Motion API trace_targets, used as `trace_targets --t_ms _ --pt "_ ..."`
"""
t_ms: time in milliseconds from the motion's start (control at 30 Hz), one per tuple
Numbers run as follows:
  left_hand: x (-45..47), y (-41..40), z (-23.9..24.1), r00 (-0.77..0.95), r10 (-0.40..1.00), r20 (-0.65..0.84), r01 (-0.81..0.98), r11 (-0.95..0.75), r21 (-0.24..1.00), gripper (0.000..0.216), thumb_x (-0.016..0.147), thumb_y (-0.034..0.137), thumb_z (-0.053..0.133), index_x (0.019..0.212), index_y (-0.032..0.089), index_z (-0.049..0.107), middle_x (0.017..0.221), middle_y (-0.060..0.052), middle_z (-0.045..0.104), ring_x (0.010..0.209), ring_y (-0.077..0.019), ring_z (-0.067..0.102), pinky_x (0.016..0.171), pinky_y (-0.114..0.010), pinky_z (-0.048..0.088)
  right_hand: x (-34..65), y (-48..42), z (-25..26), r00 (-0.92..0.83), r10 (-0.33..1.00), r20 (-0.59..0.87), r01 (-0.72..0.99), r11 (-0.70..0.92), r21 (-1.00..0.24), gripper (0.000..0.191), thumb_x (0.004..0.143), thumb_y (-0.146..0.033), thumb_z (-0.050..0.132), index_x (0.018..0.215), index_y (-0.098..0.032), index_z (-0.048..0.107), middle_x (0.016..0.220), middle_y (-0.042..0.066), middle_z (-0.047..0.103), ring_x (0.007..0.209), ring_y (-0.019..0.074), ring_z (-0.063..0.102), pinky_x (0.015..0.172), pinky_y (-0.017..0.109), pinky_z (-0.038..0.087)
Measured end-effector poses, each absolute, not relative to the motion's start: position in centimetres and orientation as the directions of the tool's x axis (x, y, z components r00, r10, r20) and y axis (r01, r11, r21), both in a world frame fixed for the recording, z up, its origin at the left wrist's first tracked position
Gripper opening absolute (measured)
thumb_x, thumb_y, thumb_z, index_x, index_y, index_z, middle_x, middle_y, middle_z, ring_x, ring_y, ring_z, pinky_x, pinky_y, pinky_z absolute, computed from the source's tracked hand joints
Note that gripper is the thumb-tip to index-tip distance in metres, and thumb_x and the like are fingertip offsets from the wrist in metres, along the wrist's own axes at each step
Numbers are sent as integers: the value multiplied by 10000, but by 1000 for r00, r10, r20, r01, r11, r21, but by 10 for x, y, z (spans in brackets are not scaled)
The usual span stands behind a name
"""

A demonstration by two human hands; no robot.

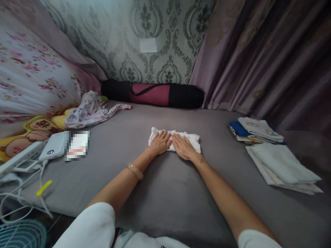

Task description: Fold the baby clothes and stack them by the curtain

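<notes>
A small white folded cloth [192, 139] with a faint print lies on the grey bed sheet [160, 186] in front of me. My left hand [160, 142] rests flat on the cloth's left half, fingers stretched out. My right hand [184, 147] lies flat beside it on the middle of the cloth, fingers also extended. The two hands almost touch at the fingertips. A pale bangle [134, 171] sits on my left wrist.
Folded white cloths [283, 165] and a stack of folded printed pieces [256, 130] lie at the right. A crumpled floral garment [90, 110] sits at the back left near a white device [54, 146], cables and a power strip [18, 158]. A black-and-maroon bag [155, 93] lies along the wall.
</notes>
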State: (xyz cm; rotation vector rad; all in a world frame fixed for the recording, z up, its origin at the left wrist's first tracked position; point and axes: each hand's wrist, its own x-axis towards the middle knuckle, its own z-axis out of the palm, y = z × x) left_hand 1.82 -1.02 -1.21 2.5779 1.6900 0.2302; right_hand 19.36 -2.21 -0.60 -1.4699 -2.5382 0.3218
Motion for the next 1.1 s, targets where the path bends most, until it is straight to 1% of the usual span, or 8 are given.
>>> trace_targets --t_ms 167,367,533,667,800,867,967,1100 --pt "1 -10 -6 436 898 63 894 -440 83 629 977 525 214 1451 142 366 1539 -154 304 1427 -287 259 1154 -434 193 214 -23 0 -413 911 6 888 405 -218 618 978 -402 180 1485 -73 306 1559 123 256 1451 229 178 1175 434 129" --pt "-3 -9 1 404 896 185 908 -418 42 655 984 505 128 1460 115 351 1546 -132 298 1453 -267 179 1182 -456 91 233 -21 1 -315 936 158 936 334 -110 632 976 -404 173 1493 -56 277 1568 129 228 1458 242 144 1183 444 75" --pt "-5 -3 -12 355 933 62 928 -360 99 683 977 521 167 1481 79 299 1539 -154 302 1441 -297 213 1172 -477 135 242 -16 -11 -315 949 8 938 312 -150 656 970 -414 157 1486 -30 288 1556 134 261 1445 253 196 1181 418 129" --pt "-7 1 -16 360 932 50 921 -364 139 682 973 528 186 1482 87 295 1546 -158 283 1448 -297 188 1173 -488 116 243 -13 -13 -322 947 -1 933 317 -169 669 968 -424 153 1494 -25 259 1565 131 235 1450 257 174 1182 431 116" --pt "-12 3 -7 368 930 11 901 -360 240 626 980 495 172 1465 134 336 1550 -129 288 1454 -271 177 1170 -488 131 244 -13 -7 -323 946 -24 927 311 -209 663 967 -423 153 1494 -35 265 1564 132 240 1449 257 181 1179 439 132" --pt "-20 2 -2 332 943 33 898 -327 294 601 985 463 163 1456 140 352 1555 -117 281 1458 -256 165 1170 -482 145 244 -13 -3 -310 950 26 925 308 -223 654 970 -415 139 1494 -46 270 1566 128 236 1453 248 168 1180 441 122" --pt "-40 -3 -1 194 978 75 919 -208 336 586 985 431 176 1448 123 361 1548 -125 295 1455 -255 177 1168 -484 159 242 -13 -2 -291 947 134 930 313 -192 649 972 -407 141 1497 -43 257 1576 124 203 1461 238 127 1185 435 82" --pt "-67 -9 -15 45 996 82 928 -72 366 554 974 405 205 1387 117 434 1485 -154 404 1416 -275 289 1136 -492 254 238 -15 -10 -291 954 67 940 299 -162 659 970 -417 155 1485 -27 284 1555 145 260 1449 248 182 1182 415 110"
